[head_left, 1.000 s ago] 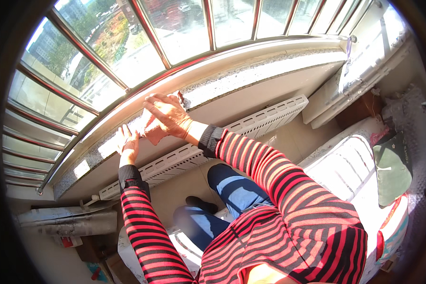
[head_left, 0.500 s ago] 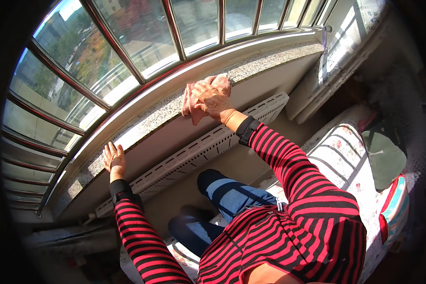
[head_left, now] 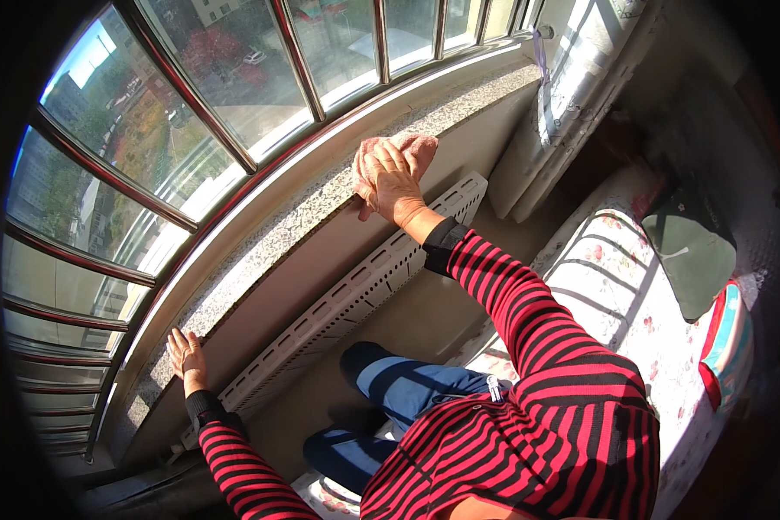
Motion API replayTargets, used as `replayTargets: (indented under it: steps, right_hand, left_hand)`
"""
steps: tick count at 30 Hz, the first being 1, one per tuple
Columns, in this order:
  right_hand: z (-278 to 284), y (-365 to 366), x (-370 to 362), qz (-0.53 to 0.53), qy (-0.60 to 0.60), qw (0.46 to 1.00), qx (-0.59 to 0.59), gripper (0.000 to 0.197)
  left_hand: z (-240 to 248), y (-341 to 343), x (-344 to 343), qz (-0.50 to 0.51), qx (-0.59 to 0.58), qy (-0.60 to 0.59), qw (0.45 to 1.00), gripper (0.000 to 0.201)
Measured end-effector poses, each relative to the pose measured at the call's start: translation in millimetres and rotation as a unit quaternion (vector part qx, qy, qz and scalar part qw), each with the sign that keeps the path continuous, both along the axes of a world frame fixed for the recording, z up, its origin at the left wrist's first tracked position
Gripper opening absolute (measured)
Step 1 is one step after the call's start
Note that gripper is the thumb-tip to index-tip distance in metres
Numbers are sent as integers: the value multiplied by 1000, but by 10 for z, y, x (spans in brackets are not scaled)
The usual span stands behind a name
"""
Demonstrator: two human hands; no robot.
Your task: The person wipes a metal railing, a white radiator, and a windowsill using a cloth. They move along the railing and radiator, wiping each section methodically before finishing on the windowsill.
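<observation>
A speckled stone windowsill (head_left: 277, 227) runs from the lower left to the upper right. On its front edge, toward the right end, lies a crumpled pink cloth (head_left: 419, 152). My right hand (head_left: 392, 184) presses down on this cloth, its fingers over the top, with part of the fabric bunched out beyond them. Farther left, my left hand (head_left: 187, 357) rests on the sill by its front edge. Its fingers are stretched out and it holds nothing.
Metal window bars (head_left: 296, 61) stand along the sill's far side. Under the sill is a white slotted radiator (head_left: 355, 290). A flower-patterned bed cover (head_left: 611, 277) lies to my right, with a dark green cloth item (head_left: 692, 251) on it. A light curtain (head_left: 572, 95) hangs at the sill's right end.
My right hand and the pink cloth have slid along the sill toward its right end. My left hand stays on the sill, and the whole view has turned somewhat.
</observation>
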State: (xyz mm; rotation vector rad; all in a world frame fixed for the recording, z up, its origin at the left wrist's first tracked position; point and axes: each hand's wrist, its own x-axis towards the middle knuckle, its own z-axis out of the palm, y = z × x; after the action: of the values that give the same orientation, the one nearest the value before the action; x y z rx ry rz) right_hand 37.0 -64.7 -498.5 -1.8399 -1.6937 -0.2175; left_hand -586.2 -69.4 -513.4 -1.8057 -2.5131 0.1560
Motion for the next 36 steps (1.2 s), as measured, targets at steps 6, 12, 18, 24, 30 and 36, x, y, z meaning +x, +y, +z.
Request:
replayTargets:
  steps: [6,12,18,24,30,36]
  right_hand:
    - [160,155,1241,-62,-54,995,-57,54]
    - [258,496,2635,-134,-155,962,-181,49]
    - [-105,1148,3825,-208,-345,880,-251,52]
    - [-389,1308,4181,-192,-350,898,-187,51]
    - [-484,1039,3443,-167,-200,961,-90,57]
    - [-447,511,1555,22,-131,991,20,56]
  left_hand:
    - [-20,-25,-113,0,-7,-1,1000,78]
    - [-156,-40,-307,-3,18,-16,1000,74]
    - [-70,-167,-257,-15,20,-17,1000,75]
    - [146,-279,164,27,1,-46,999,80]
    - [221,-268,391,43,10,-69,997,82]
    - [331,-282,592,47,31,-82,995,81]
